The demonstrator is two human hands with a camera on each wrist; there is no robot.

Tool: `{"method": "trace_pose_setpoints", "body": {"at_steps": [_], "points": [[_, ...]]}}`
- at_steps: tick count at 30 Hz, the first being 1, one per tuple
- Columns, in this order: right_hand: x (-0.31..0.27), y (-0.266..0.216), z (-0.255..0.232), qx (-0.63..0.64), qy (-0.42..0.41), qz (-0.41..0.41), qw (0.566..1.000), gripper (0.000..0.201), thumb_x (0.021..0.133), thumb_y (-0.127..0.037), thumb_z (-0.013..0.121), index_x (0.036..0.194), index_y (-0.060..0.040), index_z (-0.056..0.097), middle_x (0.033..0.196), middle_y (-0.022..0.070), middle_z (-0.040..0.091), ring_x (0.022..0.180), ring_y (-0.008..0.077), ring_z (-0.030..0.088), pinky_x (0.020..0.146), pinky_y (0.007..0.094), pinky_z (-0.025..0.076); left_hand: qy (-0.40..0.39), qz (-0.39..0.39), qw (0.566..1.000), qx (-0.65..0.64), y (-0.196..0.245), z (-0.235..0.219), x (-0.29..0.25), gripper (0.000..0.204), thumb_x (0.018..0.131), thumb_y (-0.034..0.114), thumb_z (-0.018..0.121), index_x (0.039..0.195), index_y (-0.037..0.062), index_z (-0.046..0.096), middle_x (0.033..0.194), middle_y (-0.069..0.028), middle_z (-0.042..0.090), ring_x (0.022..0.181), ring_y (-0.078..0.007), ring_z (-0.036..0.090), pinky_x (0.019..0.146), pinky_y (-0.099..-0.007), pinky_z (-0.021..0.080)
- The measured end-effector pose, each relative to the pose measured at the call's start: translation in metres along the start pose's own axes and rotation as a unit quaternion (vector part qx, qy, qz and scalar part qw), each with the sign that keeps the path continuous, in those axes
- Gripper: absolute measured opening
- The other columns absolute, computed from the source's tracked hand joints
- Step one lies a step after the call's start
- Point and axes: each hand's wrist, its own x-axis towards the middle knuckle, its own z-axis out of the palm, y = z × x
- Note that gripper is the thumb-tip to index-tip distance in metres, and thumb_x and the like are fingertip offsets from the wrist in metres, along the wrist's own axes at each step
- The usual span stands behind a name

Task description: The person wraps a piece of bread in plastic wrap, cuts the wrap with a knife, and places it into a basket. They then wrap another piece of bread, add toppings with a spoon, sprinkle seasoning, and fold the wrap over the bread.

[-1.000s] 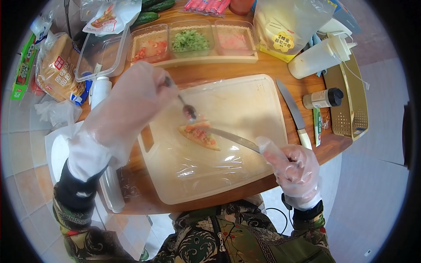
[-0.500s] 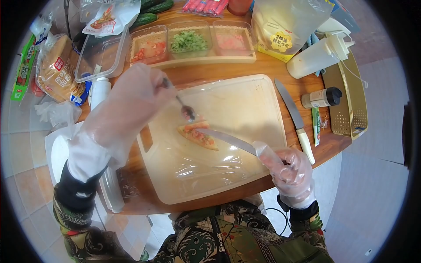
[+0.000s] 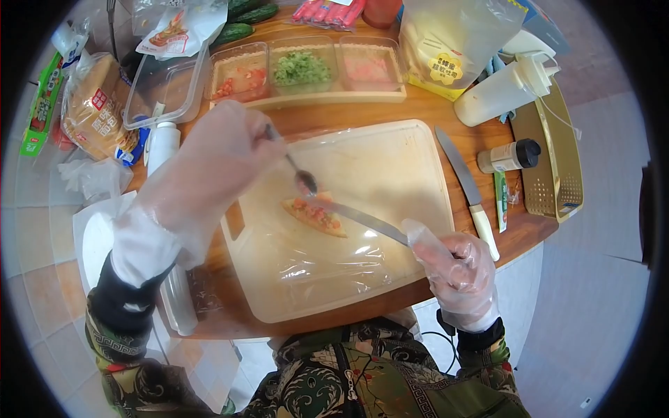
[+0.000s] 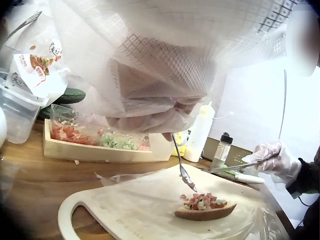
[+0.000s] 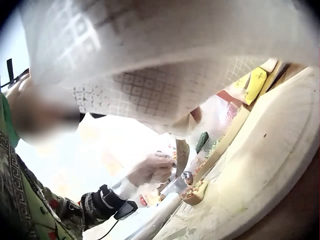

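In its clear plastic glove my left hand (image 3: pixel 219 157) grips a metal spoon (image 3: pixel 305 182) by the handle. The spoon's bowl hangs low beside the knife tip, with pinkish bits on it in the left wrist view. My gloved right hand (image 3: pixel 460 279) holds a knife (image 3: pixel 369 221), its blade reaching left over a piece of bread (image 4: pixel 205 213). Chopped pink, red and green topping (image 4: pixel 202 201) is heaped on that bread. The bread lies on clear film over a cream cutting board (image 3: pixel 411 153).
A wooden tray (image 3: pixel 334 95) with tubs of chopped food stands behind the board. To the right lie a second knife (image 3: pixel 463 174), a seasoning jar (image 3: pixel 509 156), a squeeze bottle (image 3: pixel 498 90) and a gold basket (image 3: pixel 554 160). Bagged bread (image 3: pixel 97 115) and an uncovered plastic box (image 3: pixel 167 87) are at left.
The spoon's bowl has shifted slightly right and turned, close to the knife tip. My right hand has drifted a little left with the knife. The bread stays in place.
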Motion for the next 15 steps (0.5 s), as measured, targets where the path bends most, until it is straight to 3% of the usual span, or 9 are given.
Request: {"method": "trace_pose_setpoints", "body": {"at_steps": [4, 8, 10, 15], "points": [[0.0007, -0.0095, -0.0024, 0.080, -0.037, 0.138, 0.987, 0.015, 0.093, -0.007, 0.062, 0.093, -0.0066, 0.076, 0.064, 0.0057, 0.057, 0.056, 0.0165, 0.047, 0.054, 0.0290, 0.038, -0.018, 0.004, 1.000, -0.009, 0.0003, 0.0004, -0.0021, 0.027, 0.089, 0.018, 0.066, 0.073, -0.0024, 0.060, 0.059, 0.0009, 0.049, 0.059, -0.0061, 0.043, 0.051, -0.0287, 0.034], [0.0009, -0.0106, 0.0005, 0.050, -0.006, 0.098, 0.994, 0.015, 0.093, -0.006, 0.061, 0.094, -0.0056, 0.077, 0.064, 0.0062, 0.057, 0.058, 0.0132, 0.045, 0.055, 0.0276, 0.038, -0.015, 0.019, 1.000, 0.000, 0.0015, 0.0020, -0.0057, 0.027, 0.090, 0.019, 0.067, 0.074, -0.0018, 0.060, 0.059, 0.0016, 0.048, 0.058, -0.0060, 0.043, 0.050, -0.0284, 0.033], [0.0024, -0.0109, -0.0036, 0.014, -0.060, 0.126, 0.990, 0.014, 0.094, -0.006, 0.063, 0.095, -0.0041, 0.076, 0.065, 0.0069, 0.057, 0.058, 0.0137, 0.045, 0.055, 0.0268, 0.039, -0.025, 0.004, 1.000, -0.008, 0.0024, 0.0018, -0.0059, 0.026, 0.090, 0.018, 0.068, 0.075, -0.0015, 0.060, 0.060, 0.0018, 0.048, 0.058, -0.0060, 0.043, 0.050, -0.0282, 0.033], [0.0026, -0.0128, -0.0054, 0.076, -0.063, 0.201, 0.975, 0.012, 0.094, -0.008, 0.064, 0.095, -0.0050, 0.076, 0.066, 0.0084, 0.059, 0.058, 0.0153, 0.045, 0.056, 0.0266, 0.040, -0.035, 0.001, 0.999, -0.020, -0.0011, 0.0035, -0.0048, 0.024, 0.091, 0.017, 0.068, 0.077, -0.0008, 0.060, 0.061, 0.0023, 0.049, 0.059, -0.0059, 0.042, 0.051, -0.0279, 0.033]]}}
